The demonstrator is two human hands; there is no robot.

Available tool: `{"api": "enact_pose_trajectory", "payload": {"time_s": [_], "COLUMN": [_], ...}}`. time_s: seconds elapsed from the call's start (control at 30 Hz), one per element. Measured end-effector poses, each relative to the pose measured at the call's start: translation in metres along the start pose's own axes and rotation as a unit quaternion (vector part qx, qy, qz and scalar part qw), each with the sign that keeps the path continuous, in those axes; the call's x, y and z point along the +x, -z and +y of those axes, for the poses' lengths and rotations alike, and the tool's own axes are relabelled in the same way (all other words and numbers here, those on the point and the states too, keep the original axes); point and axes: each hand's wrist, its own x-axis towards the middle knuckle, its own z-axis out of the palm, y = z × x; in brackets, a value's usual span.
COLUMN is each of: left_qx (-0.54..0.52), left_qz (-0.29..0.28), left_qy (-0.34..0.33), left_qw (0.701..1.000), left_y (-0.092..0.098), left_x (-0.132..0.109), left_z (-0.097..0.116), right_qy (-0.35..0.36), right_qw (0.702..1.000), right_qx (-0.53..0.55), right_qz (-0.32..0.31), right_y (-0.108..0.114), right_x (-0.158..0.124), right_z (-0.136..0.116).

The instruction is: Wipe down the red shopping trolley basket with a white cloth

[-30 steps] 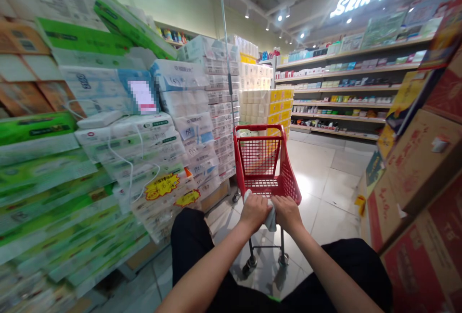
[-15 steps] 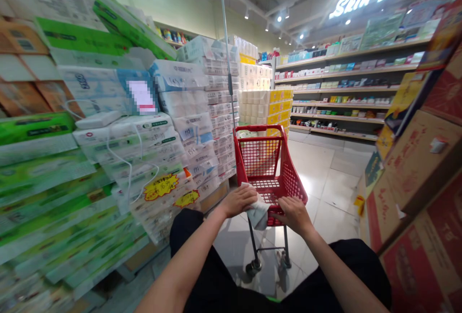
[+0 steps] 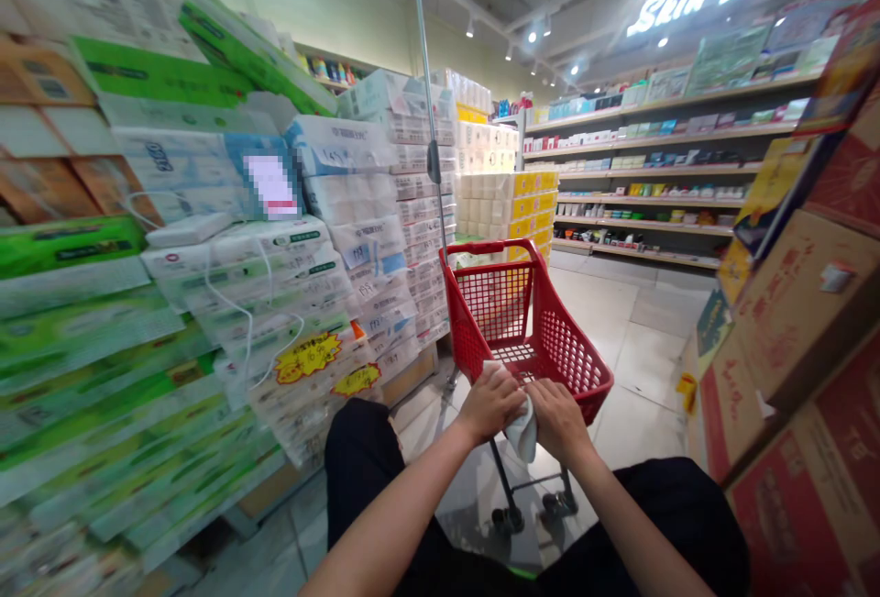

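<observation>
A small red shopping cart (image 3: 577, 354) with a lattice plastic basket stands in front of me, its near end angled to the right. My left hand (image 3: 491, 400) is closed on a white cloth (image 3: 523, 436) at the near rim of the basket. The cloth hangs down between my two hands. Right beside it, my right hand (image 3: 558, 415) is curled over the same rim, its fingertips close to the left hand's. The rim under both hands is mostly hidden. A thin metal pole (image 3: 427, 93) rises from the cart's far left corner.
Stacked tissue packs (image 3: 275, 258) line the left, with a phone (image 3: 271, 186) and a white cable on them. Cardboard boxes (image 3: 790, 313) crowd the right. Product shelves (image 3: 639, 171) stand at the back beyond the tiled floor (image 3: 609, 294).
The cart's near end has swung to the right, and its wheels have shifted right too. My left hand has moved right with the cloth, closer to my right hand.
</observation>
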Motion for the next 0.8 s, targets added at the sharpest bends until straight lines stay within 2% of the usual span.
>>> {"api": "enact_pose_trajectory", "payload": {"time_s": [0.1, 0.17, 0.33, 0.43, 0.53, 0.7, 0.8], "left_qx": [-0.014, -0.028, -0.045, -0.034, -0.024, -0.019, -0.017], "left_qz": [0.007, 0.001, -0.038, -0.047, -0.053, -0.042, -0.030], "left_qy": [-0.003, -0.026, -0.090, -0.062, -0.037, -0.017, 0.002], "left_qw": [1.000, 0.999, 0.994, 0.996, 0.998, 0.999, 0.999], "left_y": [-0.003, -0.004, 0.003, 0.006, 0.006, -0.001, -0.005], "left_x": [0.003, 0.003, 0.005, 0.011, 0.020, 0.033, 0.036], "left_z": [0.011, 0.009, -0.021, -0.041, -0.049, -0.039, -0.025], "right_qy": [-0.014, -0.011, -0.006, 0.000, 0.004, -0.004, -0.042], "right_qw": [1.000, 0.999, 0.999, 0.999, 1.000, 1.000, 0.999], "right_qx": [-0.015, -0.019, -0.015, -0.003, 0.004, 0.012, 0.001], "right_qz": [0.020, 0.033, 0.048, 0.039, 0.026, -0.006, -0.001], "right_y": [0.000, 0.001, 0.002, 0.004, 0.011, 0.023, 0.020], "right_x": [-0.012, -0.019, -0.024, -0.021, -0.016, -0.007, -0.003], "right_z": [0.004, 0.008, 0.014, 0.020, 0.028, 0.027, 0.018]}}
